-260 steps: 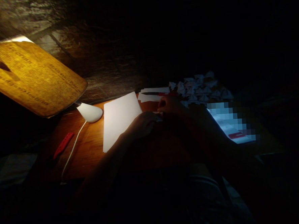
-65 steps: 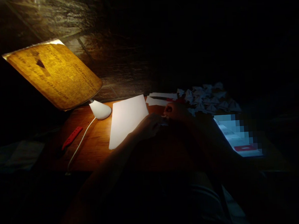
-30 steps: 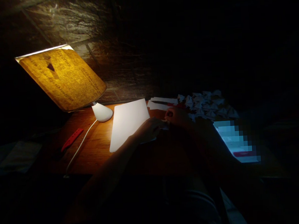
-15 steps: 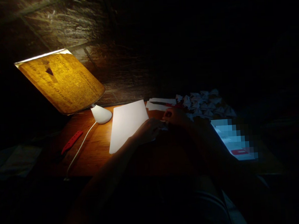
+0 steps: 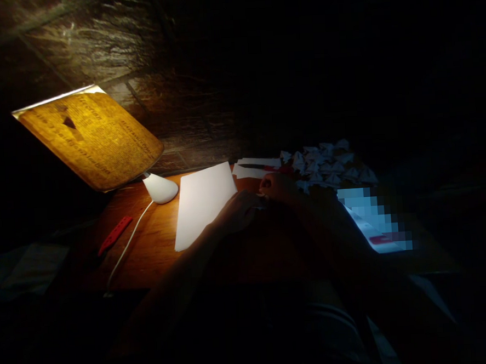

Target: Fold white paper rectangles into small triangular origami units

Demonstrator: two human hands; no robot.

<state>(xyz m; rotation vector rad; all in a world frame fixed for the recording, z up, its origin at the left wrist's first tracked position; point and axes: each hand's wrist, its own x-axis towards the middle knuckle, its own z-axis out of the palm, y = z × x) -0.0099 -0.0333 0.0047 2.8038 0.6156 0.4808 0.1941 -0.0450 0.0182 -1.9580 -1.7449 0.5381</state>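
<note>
My left hand (image 5: 239, 211) rests over the lower right edge of a stack of white paper (image 5: 205, 203), fingers closed on a small folded piece of paper (image 5: 261, 205). Pinching the same piece from the other side is my right hand (image 5: 274, 185), thumb and forefinger bent into a ring. The paper's shape is hard to make out in the shadow between the hands. Just behind my right hand lie white paper strips (image 5: 253, 173) and scissors with red handles (image 5: 270, 169). To the right are several small folded paper pieces (image 5: 328, 166).
A lit lamp with a printed yellow shade (image 5: 92, 139) and white base (image 5: 161, 188) stands at the left on the wooden table (image 5: 156, 237). Its white cord (image 5: 127, 247) runs to the front edge. A red-handled cutter (image 5: 115, 235) lies beside it. A glowing screen (image 5: 378, 234) is at the right.
The camera view has shifted slightly. Both hands stay together on the small folded paper, with only small finger movements. The lamp, paper stack and folded pieces keep their places on the table.
</note>
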